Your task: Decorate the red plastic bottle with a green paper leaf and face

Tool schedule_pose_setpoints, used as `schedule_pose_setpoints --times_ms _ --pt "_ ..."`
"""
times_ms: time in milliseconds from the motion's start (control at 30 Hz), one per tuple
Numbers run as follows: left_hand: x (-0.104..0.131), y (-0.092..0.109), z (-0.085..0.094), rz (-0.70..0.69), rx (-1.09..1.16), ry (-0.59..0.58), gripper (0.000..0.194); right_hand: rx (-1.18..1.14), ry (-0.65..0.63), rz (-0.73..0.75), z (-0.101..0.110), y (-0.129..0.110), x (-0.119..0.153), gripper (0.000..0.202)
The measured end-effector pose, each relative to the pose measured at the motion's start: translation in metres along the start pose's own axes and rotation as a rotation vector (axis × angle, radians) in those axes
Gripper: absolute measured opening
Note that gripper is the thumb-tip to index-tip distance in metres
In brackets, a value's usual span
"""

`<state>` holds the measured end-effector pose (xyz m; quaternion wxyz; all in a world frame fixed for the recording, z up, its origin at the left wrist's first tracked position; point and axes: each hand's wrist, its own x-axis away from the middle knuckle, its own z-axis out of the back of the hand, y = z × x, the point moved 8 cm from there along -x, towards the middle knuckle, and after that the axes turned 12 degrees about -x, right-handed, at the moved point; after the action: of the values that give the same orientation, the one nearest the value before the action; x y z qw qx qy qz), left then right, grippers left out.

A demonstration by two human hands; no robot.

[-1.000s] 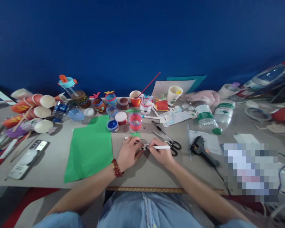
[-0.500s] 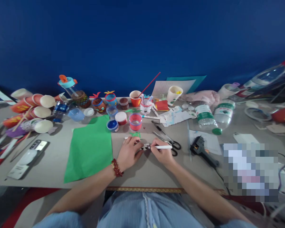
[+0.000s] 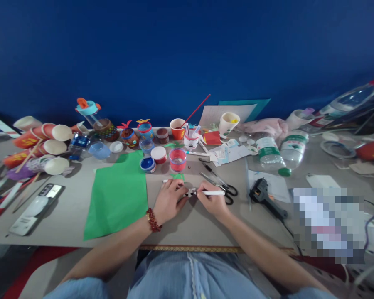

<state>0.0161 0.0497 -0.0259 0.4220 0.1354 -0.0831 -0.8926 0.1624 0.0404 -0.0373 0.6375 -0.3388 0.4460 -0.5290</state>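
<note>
My right hand (image 3: 211, 198) is closed round a white marker (image 3: 214, 193). The marker's tip points left at a small white piece with black marks (image 3: 191, 191), perhaps paper, lying on the table. Fingers of my left hand (image 3: 168, 201) are bent and press on the left end of this piece, which they partly cover. A thin white stick-like end (image 3: 165, 181) pokes out behind the left hand; the rest of it is hidden. Just beyond the fingers lies a green paper cutout (image 3: 177, 177). Scissors (image 3: 227, 189) and a black pen (image 3: 209, 167) rest right of my right hand.
A green sheet (image 3: 116, 199) lies left of my hands, with a phone (image 3: 36, 209) farther left. Paint jars (image 3: 148, 164), a pink-red cup (image 3: 177, 160) and paper scraps (image 3: 232, 153) stand or lie beyond. To the right are a glue gun (image 3: 268, 198) and plastic bottles (image 3: 269, 153).
Almost nothing differs. My right hand and the marker have shifted very slightly left; the left hand stays in place on the white piece.
</note>
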Motion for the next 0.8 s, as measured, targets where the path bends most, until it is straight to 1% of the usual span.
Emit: schedule_pose_setpoints --times_ms 200,400,800 --pt "0.0 0.0006 0.0007 0.001 0.004 -0.008 0.021 0.011 -0.007 -0.022 -0.0008 0.0 -0.0005 0.017" --pt "-0.0003 -0.0003 0.0011 0.003 0.005 0.0 0.02 -0.015 0.011 -0.017 0.001 -0.0003 -0.0001 0.017" --pt "0.0007 0.0004 0.0006 0.004 0.006 0.0 0.021 -0.01 0.003 -0.014 -0.0001 0.0014 -0.0005 0.017"
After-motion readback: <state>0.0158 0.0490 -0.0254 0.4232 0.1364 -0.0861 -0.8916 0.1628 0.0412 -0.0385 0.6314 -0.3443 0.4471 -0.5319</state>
